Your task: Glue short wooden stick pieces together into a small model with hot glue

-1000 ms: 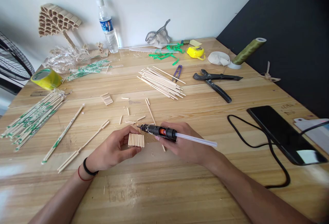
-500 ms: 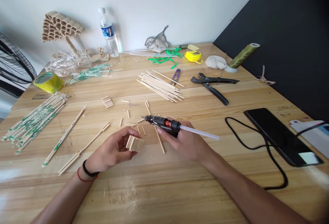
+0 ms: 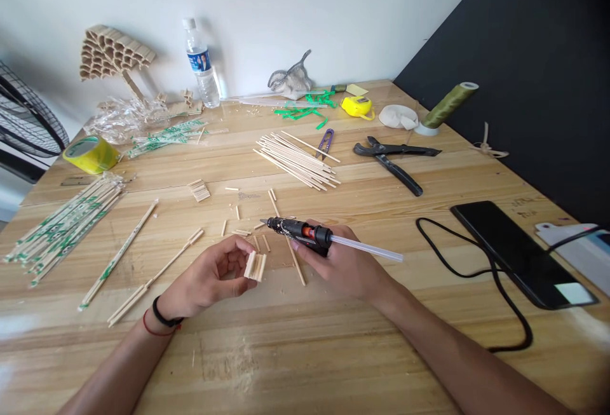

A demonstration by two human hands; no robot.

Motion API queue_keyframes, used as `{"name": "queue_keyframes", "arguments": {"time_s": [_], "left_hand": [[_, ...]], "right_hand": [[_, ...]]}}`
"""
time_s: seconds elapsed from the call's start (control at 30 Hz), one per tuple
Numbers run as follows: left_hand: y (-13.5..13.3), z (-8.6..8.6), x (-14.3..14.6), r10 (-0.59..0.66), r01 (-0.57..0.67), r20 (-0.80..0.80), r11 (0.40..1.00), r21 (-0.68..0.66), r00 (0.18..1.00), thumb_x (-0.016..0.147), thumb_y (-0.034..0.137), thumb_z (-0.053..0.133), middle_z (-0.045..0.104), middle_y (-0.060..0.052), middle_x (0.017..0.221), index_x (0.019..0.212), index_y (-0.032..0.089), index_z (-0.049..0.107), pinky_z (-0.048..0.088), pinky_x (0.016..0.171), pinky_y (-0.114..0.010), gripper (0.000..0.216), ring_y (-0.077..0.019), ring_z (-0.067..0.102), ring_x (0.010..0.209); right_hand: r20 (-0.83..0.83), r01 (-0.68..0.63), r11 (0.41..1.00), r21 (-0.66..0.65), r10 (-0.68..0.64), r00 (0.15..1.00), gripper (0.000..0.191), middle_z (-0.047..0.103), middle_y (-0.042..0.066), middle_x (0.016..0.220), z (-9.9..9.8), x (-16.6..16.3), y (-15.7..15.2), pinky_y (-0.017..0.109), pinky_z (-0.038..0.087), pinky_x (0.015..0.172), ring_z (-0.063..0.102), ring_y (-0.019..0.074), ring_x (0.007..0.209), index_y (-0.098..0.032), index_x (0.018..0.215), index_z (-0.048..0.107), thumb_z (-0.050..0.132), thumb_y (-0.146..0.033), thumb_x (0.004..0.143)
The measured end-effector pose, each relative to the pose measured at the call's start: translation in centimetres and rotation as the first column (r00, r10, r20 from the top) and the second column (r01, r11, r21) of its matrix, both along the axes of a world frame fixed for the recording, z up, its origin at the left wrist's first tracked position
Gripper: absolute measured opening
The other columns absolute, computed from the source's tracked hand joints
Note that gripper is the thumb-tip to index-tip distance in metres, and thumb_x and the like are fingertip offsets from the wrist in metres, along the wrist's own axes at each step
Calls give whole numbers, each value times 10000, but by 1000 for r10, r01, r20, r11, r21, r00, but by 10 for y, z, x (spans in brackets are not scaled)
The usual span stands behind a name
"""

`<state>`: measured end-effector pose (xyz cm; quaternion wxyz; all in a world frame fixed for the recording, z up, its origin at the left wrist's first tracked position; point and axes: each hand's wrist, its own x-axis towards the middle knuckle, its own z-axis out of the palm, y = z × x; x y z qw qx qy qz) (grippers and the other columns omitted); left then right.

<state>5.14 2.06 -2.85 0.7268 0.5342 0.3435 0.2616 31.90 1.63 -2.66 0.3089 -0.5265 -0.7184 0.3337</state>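
Holding small stick block in left hand, clamped between thumb and fingers, raised over table, near glue gun tip but apart from it. Gripping glue gun in right hand, with fingers wrapped round it; can't tell if pressing the trigger, hidden from this view. Block: looks very light, stiff along the sticks, dry rather than slippery; probably weak at the joints, so could crack apart if squeezed or twisted hard. Best pinched lightly by the outer sides, off the ridged face. Gun: likely light, hard, hot at the tip; best taken by the handle, well back from the front. Just beyond block: short loose sticks. Under gun: long stick.
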Motion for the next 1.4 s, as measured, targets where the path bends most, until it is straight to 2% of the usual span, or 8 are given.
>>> {"name": "queue_keyframes", "arguments": {"time_s": [0.27, 0.67, 0.8, 0.97, 1.17, 1.4], "left_hand": [[3, -9, -2, 3, -1, 135, 1000, -15, 991, 863, 137, 813, 678, -32, 942, 1152, 193, 666, 469, 708, -193, 329, -121, 643, 839], [4, -11, -1, -13, 17, 171, 1000, -21, 985, 902, 129, 779, 686, -13, 955, 1161, 217, 624, 467, 746, -194, 315, -102, 630, 849], [4, -9, -1, 15, -15, 145, 1000, 3, 989, 867, 141, 815, 621, 6, 956, 1068, 213, 592, 454, 717, -193, 308, -93, 580, 820], [5, -7, -2, 35, -42, 125, 998, 54, 991, 849, 225, 842, 558, -12, 1046, 964, 195, 554, 463, 784, -226, 312, -123, 550, 922], [6, 0, -4, 9, -10, 1, 1000, 23, 1000, 898, 371, 796, 544, 12, 873, 974, 177, 555, 403, 674, -208, 318, -101, 479, 761], [7, 8, -1, 11, -8, -54, 998, 66, 998, 873, 495, 790, 563, 1, 820, 950, 161, 582, 415, 678, -239, 401, -118, 497, 729]], "right_hand": [[0, 11, 1000, 11, -11, 1000, 231, 630, 0, 686, 0, -1, -1, 307, 401, 616, 543, 194, 625, -235, 780, 592, 594, -375, 963], [-29, -10, 1000, 7, 10, 1000, 207, 619, -20, 649, 2, -2, -2, 289, 401, 590, 554, 183, 596, -234, 799, 615, 605, -355, 967], [-38, -21, 999, 24, 22, 999, 227, 600, -25, 642, 3, -2, -2, 289, 393, 603, 545, 180, 599, -237, 777, 589, 603, -353, 970], [-59, -32, 999, 33, 33, 998, 248, 572, -34, 633, 3, -3, -3, 285, 379, 606, 522, 171, 591, -240, 751, 548, 604, -340, 971], [-46, -36, 999, 18, 37, 998, 241, 570, -36, 625, 0, -3, -3, 281, 377, 597, 521, 168, 591, -232, 766, 573, 605, -350, 975], [-85, -47, 999, 23, 49, 995, 228, 609, -30, 635, 5, -3, -3, 279, 398, 592, 554, 169, 582, -235, 784, 585, 601, -345, 983]]}}
